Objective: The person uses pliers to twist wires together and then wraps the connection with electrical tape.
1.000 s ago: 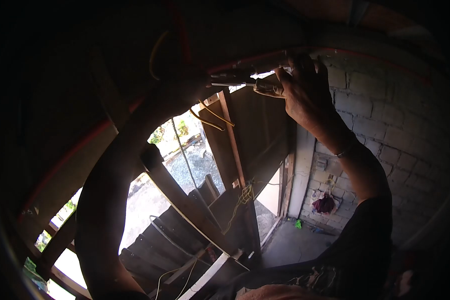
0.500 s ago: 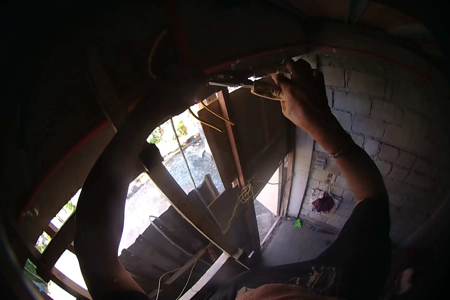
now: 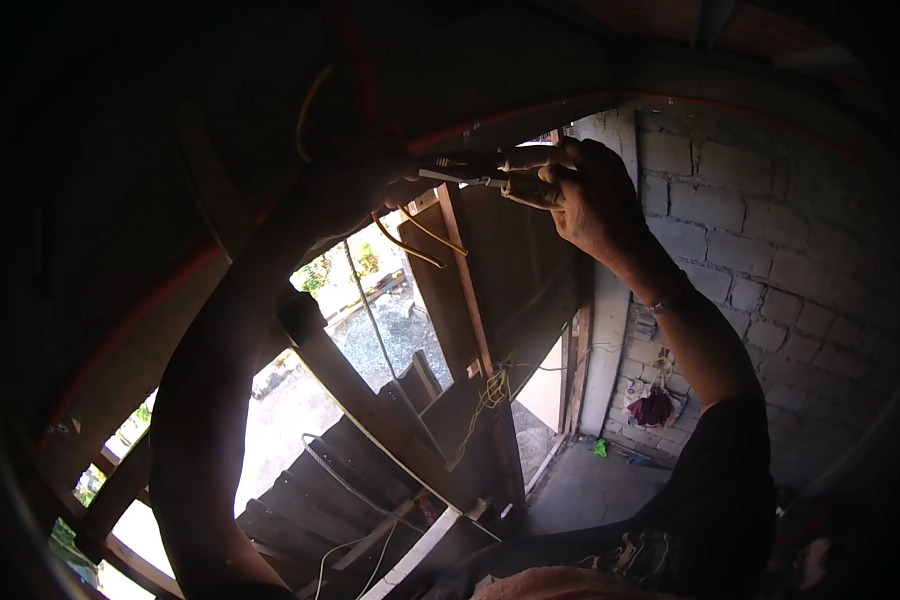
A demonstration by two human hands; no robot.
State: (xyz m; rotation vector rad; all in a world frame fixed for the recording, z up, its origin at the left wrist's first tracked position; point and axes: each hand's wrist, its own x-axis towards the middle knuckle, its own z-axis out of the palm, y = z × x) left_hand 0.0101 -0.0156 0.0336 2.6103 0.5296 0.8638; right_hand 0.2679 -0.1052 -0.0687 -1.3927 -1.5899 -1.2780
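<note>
Head view: a pliers-like tool (image 3: 527, 192) is held up high by the right hand (image 3: 598, 205), with its fingers closed around the handle ends. The handles are spread a bit, and they're probably gripped that far back for leverage. The working end is pointed over towards the left hand (image 3: 370, 185), which is raised right by it. Whether those left fingers are pinched together or clamped on anything can't be told, it's just too dark; maybe they're kept close so the tip can be steadied. Two yellow wires (image 3: 432, 234) are seen hanging just below the left fingers, likely left loose to stay clear of the handles. Below the tool a dark panel (image 3: 520, 240) is lit from behind, and a block wall (image 3: 710, 200) is seen beyond the right fingers.
</note>
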